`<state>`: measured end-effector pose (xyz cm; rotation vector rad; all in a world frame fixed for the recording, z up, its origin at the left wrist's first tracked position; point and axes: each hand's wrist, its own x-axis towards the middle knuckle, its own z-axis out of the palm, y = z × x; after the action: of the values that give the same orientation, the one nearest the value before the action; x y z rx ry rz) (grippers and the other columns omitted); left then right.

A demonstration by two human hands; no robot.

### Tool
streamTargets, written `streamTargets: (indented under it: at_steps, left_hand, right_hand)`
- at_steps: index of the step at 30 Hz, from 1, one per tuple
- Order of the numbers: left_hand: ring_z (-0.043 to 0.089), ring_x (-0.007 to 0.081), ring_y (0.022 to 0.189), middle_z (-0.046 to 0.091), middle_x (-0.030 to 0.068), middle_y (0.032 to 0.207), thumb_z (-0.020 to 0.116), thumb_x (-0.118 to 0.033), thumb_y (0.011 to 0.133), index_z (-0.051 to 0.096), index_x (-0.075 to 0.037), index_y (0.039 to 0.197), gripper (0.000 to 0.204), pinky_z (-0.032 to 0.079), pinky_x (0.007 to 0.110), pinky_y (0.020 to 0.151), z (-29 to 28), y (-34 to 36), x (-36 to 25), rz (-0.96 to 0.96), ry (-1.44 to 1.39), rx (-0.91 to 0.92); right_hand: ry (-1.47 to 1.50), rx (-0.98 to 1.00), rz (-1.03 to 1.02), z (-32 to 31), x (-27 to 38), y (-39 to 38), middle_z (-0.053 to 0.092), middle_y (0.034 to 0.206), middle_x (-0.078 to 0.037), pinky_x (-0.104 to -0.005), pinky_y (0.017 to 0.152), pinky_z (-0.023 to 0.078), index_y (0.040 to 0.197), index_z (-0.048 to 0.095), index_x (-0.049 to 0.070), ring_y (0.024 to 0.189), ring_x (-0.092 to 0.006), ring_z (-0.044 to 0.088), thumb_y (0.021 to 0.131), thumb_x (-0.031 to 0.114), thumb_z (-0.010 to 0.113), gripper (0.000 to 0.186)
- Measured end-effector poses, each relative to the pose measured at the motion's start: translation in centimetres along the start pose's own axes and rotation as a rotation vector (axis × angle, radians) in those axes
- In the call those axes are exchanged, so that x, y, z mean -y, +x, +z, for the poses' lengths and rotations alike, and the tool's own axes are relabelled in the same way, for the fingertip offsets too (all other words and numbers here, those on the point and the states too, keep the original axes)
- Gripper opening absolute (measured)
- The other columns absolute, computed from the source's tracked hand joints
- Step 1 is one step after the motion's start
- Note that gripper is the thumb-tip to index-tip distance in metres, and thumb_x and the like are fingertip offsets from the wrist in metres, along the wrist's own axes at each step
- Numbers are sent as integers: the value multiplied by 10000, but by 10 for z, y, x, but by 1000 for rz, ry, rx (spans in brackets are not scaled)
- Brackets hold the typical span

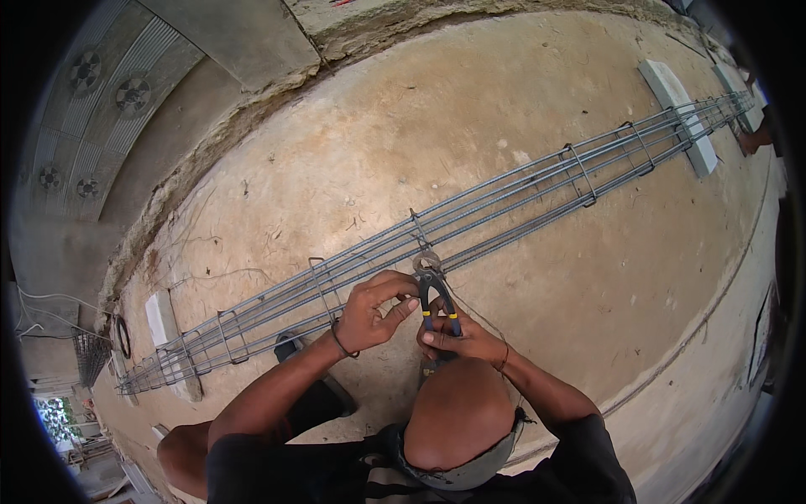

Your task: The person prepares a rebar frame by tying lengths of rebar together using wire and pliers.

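My right hand [462,338] is closed round the handles of a pair of end-cutting pincers [453,309], dark with yellow bands. Their jaws point away from me, toward a small ring of wire [426,259] at the near side of a steel rebar cage [495,202]. Just left of the pincers is my left hand [375,309], its thumb and forefinger brought close together beside a handle; whatever they pinch is too small to make out. The cage runs from lower left to upper right, its long bars crossed by square stirrups [579,175].
Pale blocks prop the cage: one at the left [172,344], another at the right [682,118]. Another person's hand [756,139] is by its far right end. A rough concrete ledge [227,118] borders the ground at upper left; a dark mesh bundle [91,357] lies at far left.
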<state>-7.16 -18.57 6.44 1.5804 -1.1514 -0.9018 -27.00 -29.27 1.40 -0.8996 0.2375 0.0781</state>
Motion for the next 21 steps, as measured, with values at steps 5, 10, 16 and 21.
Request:
streamTargets:
  at_steps: [5,10,16,21]
  left_hand:
    - [541,369,1168,584,250,1180,796,-203,740,524,13,1308,666,439,458,1009,-12,56,43,155,649,-65]
    - [580,411,1075,586,267,1120,758,-210,639,345,-19,1470,947,491,456,922,-1,87,91,-84,919,51]
    - [651,406,830,641,238,925,705,-174,594,424,-24,1430,895,547,459,762,-11,93,117,-12,705,24]
    - [649,413,748,644,235,856,693,-157,584,440,-24,1426,890,556,450,709,-9,97,131,69,598,31]
  right_hand:
    - [-1253,-315,203,-29,40,-57,640,757,-186,-437,654,503,1035,451,36,719,-343,662,976,268,592,277]
    - [-1573,-499,419,-40,77,-79,661,801,-237,-516,726,494,1033,585,21,793,-428,648,975,303,559,289]
    - [-850,-516,821,-50,172,-38,689,1053,-234,-458,802,561,1263,611,49,945,-340,707,981,235,522,349]
    - [-546,-364,984,-21,190,38,656,1154,-266,-453,860,574,1325,557,-3,1012,-365,696,952,176,520,416]
